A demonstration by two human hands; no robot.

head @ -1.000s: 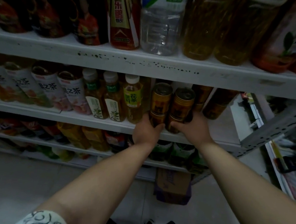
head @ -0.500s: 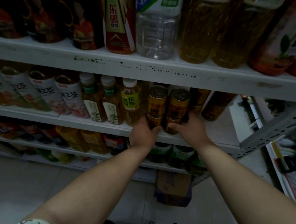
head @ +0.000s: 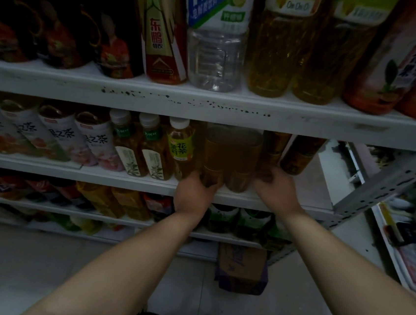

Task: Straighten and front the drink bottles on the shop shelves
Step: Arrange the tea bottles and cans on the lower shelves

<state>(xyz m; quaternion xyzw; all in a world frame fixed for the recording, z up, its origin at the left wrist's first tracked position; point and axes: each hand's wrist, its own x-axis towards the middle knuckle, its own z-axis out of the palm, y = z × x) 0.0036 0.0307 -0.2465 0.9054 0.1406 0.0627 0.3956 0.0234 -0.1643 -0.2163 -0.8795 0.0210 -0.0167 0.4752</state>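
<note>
- both hands are at the front edge of the second shelf (head: 299,209), working on the stacked gold cans (head: 231,157), which sit two wide and two high, just right of the small tea bottles (head: 151,149).
- left hand (head: 192,196) wraps around the lower left can, fingers curled onto it.
- right hand (head: 275,190) presses against the right side of the stack, fingers partly hidden behind it; i cannot tell how firm the hold is.
- the cans are blurred, so their facing cannot be read.
- looks done: the top shelf (head: 207,106) bottles stand upright at the edge with labels forward, and the small tea bottles on the second shelf look lined up and fronted.
- in hand: squaring the can stack at the shelf front, which seems about midway.
- likely left: more cans (head: 299,154) to the right sit further back and look tilted, with bare shelf in front of them.
- the white-labelled bottles (head: 58,134) at left appear to lean, though that may be the lens.
- the lower rows (head: 110,201) are too dark to judge, so i would count them as unchecked.
</note>
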